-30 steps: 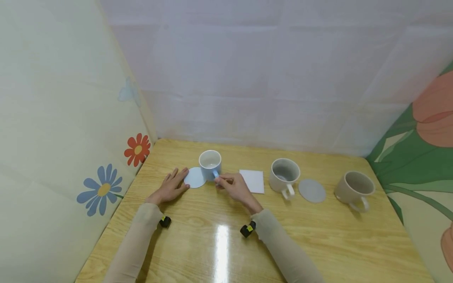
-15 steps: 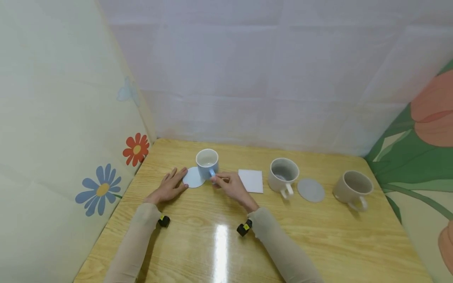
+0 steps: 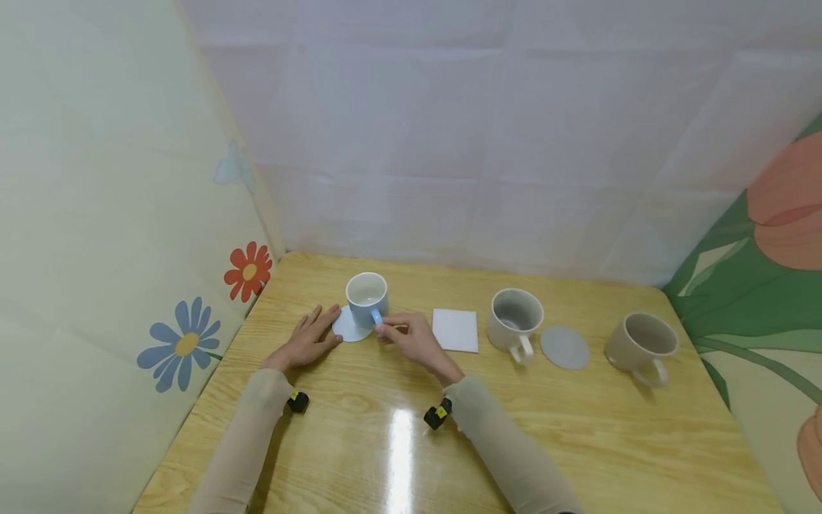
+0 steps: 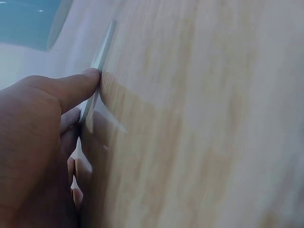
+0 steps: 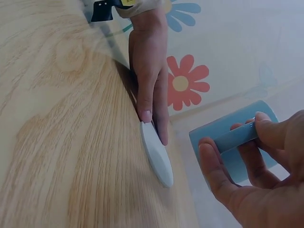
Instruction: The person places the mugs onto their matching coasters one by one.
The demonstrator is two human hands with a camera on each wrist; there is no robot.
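- The right hand held the blue mug by its handle, fingers and thumb around it, a grip that probably kept the mug level and the rim untouched.
- The mug hung above the round blue coaster, over its right part, a gap showing beneath in the wrist views.
- The left hand lay with fingers spread, touching the coaster's left edge, apparently steadying it.
- Wood grain showed between the coaster and the counter's back edge, and a wider stretch in front.
- Rightward, the square white coaster lay near the right hand.
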